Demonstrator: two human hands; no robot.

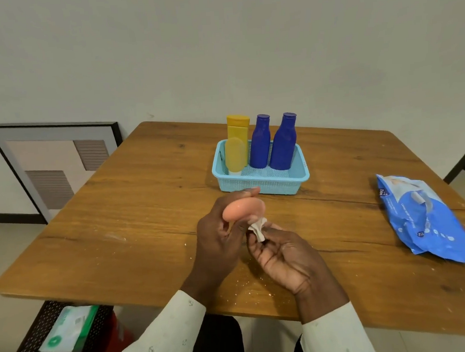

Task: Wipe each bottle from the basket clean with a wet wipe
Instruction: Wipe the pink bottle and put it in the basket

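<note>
My left hand grips a small peach-pink bottle above the table, its rounded end pointing away from me. My right hand pinches a crumpled white wet wipe against the bottle's near end. Behind them a light blue basket holds a yellow bottle, a yellow tube standing on its white cap, and two dark blue bottles, all upright.
A blue pack of wet wipes lies at the right of the wooden table. A framed picture leans on the wall at left. A green-and-white packet lies on a dark stand below the table's front left edge.
</note>
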